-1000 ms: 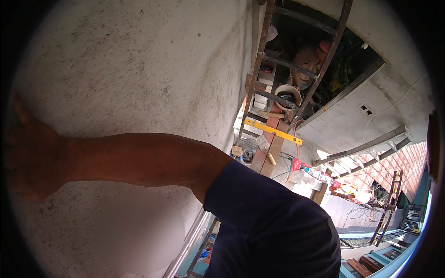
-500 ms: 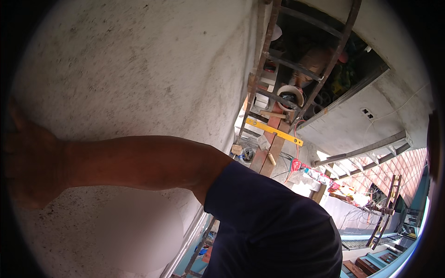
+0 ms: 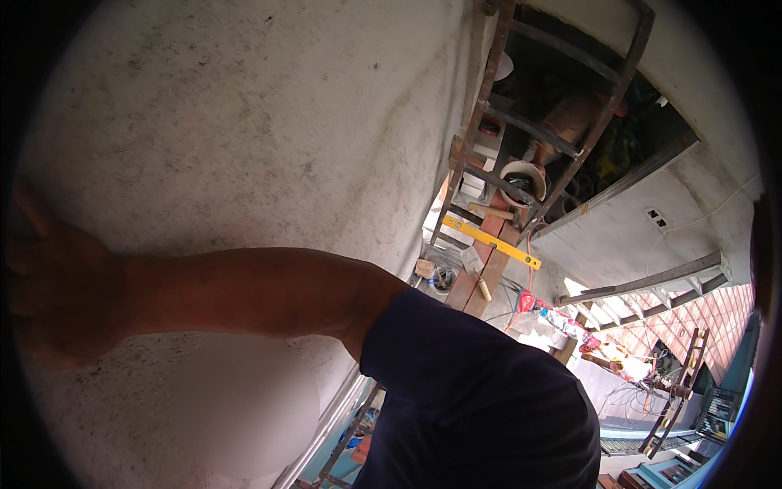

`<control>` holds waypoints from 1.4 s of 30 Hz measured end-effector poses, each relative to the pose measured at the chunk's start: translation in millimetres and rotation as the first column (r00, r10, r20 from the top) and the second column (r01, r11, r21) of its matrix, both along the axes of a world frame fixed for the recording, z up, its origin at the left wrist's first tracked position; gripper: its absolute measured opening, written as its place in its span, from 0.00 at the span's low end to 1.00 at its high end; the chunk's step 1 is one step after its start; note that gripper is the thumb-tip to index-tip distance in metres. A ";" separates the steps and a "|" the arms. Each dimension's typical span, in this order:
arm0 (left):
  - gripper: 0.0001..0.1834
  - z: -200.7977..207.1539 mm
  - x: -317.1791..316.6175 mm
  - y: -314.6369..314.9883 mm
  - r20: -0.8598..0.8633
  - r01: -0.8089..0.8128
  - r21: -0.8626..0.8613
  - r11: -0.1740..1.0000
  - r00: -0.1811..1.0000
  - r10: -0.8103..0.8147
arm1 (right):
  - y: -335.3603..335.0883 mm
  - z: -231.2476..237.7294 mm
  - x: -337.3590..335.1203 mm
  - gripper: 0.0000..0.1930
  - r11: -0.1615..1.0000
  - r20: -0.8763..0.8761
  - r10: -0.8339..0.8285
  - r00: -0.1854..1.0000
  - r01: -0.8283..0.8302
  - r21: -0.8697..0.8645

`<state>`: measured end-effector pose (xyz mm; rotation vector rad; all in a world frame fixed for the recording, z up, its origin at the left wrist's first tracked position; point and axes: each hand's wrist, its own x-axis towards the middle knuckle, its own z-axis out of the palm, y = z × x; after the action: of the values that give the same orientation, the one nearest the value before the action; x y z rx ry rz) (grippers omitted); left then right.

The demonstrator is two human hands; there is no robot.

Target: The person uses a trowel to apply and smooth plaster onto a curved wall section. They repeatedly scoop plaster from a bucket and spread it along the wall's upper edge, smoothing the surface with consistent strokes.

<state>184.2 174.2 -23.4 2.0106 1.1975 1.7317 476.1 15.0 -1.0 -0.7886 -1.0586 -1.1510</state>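
Note:
My left hand [image 3: 61, 293] is at the far left rim, against the rough, pale plastered wall [image 3: 269, 130]. Its thumb stands apart, pointing up along the wall. The other fingers are stretched toward the dark rim and their tips are lost there. I see no tool in this hand. From it my bare forearm [image 3: 236, 293] runs right to a dark blue short sleeve [image 3: 456, 350]. My right hand does not show.
A metal ladder [image 3: 533, 126] rises at upper right. Below it, reddish planks [image 3: 494, 273] carry a yellow spirit level [image 3: 497, 244] and a wooden-handled tool [image 3: 484, 289]. A bucket [image 3: 538, 181] stands near a dim figure, apparently a person [image 3: 568, 118]. Red-white cloth or bags [image 3: 570, 326] lie right.
The view has shifted slightly, so the ladder, planks and spirit level sit a little farther right and lower. My left hand stays at the wall in nearly the same place.

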 end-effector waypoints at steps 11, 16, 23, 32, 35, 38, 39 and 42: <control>0.28 71.6 -243.8 -10.9 0.113 -0.429 0.072 0.900 0.900 0.420 | 0.8 -1.2 -19.6 0.15 0.997 0.066 -0.009 0.998 0.004 0.073; 0.27 97.5 -339.5 -71.2 0.265 -0.481 0.055 0.875 0.852 0.452 | -38.0 -1.2 -13.5 0.15 0.971 0.086 -0.195 0.977 0.205 -0.121; 0.22 84.7 -244.7 -136.4 0.356 -0.420 0.038 0.907 0.853 0.381 | -58.6 8.8 15.8 0.18 0.881 0.213 -0.393 0.894 0.433 -0.190; 0.26 -4.2 -285.4 -149.8 0.594 -0.408 -0.208 0.889 0.670 0.446 | -37.6 -0.9 20.5 0.18 0.881 0.246 -0.402 0.882 0.446 -0.158; 0.29 -11.7 -318.7 -152.6 0.651 -0.387 -0.272 0.881 0.600 0.465 | -35.6 -3.5 25.6 0.18 0.871 0.261 -0.415 0.872 0.464 -0.165; 0.31 -15.0 -351.5 -147.6 0.643 -0.433 -0.336 0.836 0.544 0.540 | -33.3 -3.8 30.4 0.19 0.870 0.281 -0.406 0.870 0.462 -0.171; 0.31 -13.0 -357.7 -139.8 0.614 -0.455 -0.375 0.808 0.531 0.584 | -35.7 -3.0 32.7 0.19 0.866 0.285 -0.415 0.864 0.471 -0.167; 0.32 -5.5 -374.6 -125.3 0.582 -0.498 -0.354 0.792 0.546 0.603 | -35.7 -3.7 34.7 0.19 0.856 0.284 -0.442 0.851 0.495 -0.150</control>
<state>-190.4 48.9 -28.9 0.7410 1.6902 2.2593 510.7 -20.8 -4.6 -1.1499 -1.2454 -1.5986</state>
